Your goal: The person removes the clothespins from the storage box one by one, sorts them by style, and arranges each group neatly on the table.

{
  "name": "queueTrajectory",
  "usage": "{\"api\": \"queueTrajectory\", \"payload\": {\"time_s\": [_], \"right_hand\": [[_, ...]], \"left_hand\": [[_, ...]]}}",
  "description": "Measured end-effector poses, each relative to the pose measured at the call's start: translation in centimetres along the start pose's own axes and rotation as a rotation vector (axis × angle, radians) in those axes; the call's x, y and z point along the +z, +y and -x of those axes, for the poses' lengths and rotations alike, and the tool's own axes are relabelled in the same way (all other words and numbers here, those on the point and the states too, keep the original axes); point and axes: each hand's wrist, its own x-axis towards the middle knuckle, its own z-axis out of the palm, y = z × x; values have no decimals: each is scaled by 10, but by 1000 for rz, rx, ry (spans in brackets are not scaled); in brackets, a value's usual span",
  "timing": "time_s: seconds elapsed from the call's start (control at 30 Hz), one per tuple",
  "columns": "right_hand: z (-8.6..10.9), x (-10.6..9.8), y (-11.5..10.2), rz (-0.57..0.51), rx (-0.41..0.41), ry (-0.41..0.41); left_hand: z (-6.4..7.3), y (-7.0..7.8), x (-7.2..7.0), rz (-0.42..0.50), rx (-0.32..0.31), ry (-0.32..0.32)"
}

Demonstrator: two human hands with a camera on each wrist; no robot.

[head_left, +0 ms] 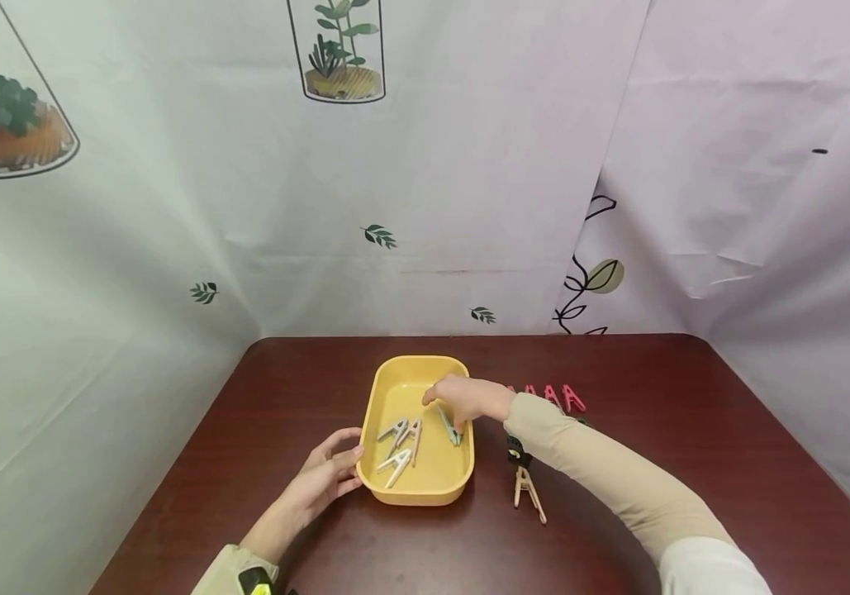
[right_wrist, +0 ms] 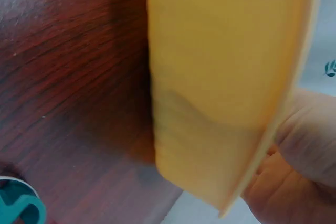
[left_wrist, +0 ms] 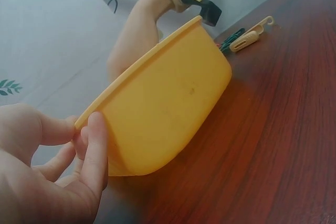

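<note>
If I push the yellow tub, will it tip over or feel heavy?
The yellow tub probably won't tip easily, because it looks low with a broad, flat bottom. It's likely light for its size, since it looks thin-walled. The loose clothespins inside might slide around.

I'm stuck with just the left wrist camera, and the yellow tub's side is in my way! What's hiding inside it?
Observer: In the head view, the yellow tub holds clothespins, including a white clothespin, a pinkish clothespin and a blue-green clothespin.
Operator: Cool! And where do the other arm's fingers go? The tub hides them from me.
Observer: The right hand reaches in over the tub's right side, close by the blue-green clothespin; whether it grips it, I can't tell.
</note>
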Motion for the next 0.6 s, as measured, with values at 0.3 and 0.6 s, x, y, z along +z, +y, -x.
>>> {"api": "queueTrajectory", "payload": {"time_s": [0.3, 0.6], "right_hand": [[-11, 7, 7, -20, -66, 87], [-15, 11, 4, 37, -104, 61]], "left_hand": [[-3, -1, -1, -11, -2, 9], [-3, -2, -2, -7, -2, -2]]}}
